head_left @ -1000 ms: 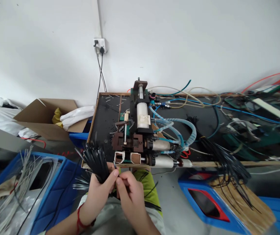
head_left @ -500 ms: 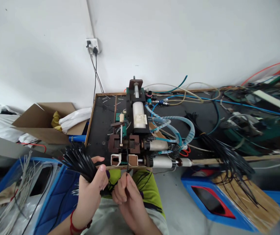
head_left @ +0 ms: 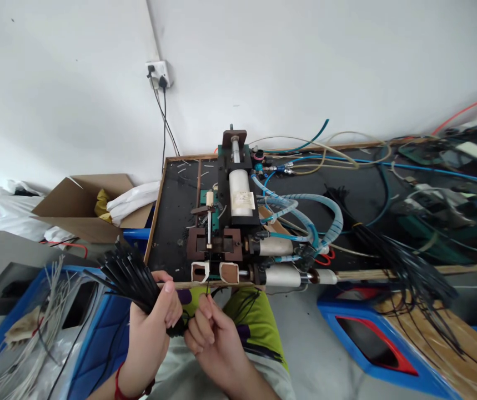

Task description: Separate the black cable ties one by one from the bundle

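Observation:
A thick bundle of black cables (head_left: 127,278) fills my left hand (head_left: 155,316), its cut ends fanning out up and to the left. My right hand (head_left: 215,336), close beside it, pinches one thin black cable (head_left: 207,288) between thumb and finger. That cable points up from the fingertips to the front of a pneumatic machine (head_left: 214,244) at the bench edge. Its far end is hard to make out against the dark jaws. Between the two pale-edged pads (head_left: 229,273) at the machine's front, the cable passes through the gap. Other cables hang over my lap.
Blue air hoses (head_left: 305,208) loop right of the machine. A tied bundle of black cables (head_left: 383,250) hangs over the bench edge (head_left: 358,273). Blue bins (head_left: 96,333) stand at both sides, the left one holding white cables (head_left: 42,333). Behind left is a cardboard box (head_left: 84,222).
My right hand has shifted slightly left and down, closer to my left hand, with the pinched cable. The bundle stays in my left hand. The whole view has shifted a little.

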The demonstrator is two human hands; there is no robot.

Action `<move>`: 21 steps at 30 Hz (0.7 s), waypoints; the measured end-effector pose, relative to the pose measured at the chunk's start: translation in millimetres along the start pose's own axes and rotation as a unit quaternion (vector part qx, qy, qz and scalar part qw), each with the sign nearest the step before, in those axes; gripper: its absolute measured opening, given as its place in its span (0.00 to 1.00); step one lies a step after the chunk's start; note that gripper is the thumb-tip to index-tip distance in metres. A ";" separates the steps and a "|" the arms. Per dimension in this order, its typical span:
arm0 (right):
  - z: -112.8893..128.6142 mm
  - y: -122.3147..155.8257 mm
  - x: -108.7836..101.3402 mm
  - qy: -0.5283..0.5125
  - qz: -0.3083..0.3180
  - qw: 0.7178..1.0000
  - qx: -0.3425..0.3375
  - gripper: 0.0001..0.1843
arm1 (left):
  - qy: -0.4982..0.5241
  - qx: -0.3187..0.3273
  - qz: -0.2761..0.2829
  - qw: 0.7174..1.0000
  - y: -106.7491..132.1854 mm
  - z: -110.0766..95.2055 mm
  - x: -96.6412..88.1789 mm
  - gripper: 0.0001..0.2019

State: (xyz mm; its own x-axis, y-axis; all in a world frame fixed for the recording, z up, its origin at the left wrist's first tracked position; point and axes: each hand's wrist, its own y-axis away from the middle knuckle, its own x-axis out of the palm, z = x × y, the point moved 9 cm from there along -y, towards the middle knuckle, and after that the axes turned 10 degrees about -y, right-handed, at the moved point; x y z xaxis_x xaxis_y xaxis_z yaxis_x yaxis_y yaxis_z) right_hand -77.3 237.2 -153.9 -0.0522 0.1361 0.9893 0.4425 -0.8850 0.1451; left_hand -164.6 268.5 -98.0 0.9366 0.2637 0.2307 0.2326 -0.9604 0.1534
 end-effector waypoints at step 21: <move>1.7 -0.1 -2.2 0.004 -0.004 1.000 0.007 0.22 | 0.003 -0.008 0.008 1.000 1.8 2.0 1.3 0.10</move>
State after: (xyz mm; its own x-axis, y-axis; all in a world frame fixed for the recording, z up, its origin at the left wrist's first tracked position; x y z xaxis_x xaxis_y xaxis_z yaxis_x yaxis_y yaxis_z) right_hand -75.8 237.7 -156.1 -0.0617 0.1391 0.9884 0.4547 -0.8776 0.1519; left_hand -162.5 266.9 -99.3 0.9390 0.2481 0.2382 0.2126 -0.9631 0.1649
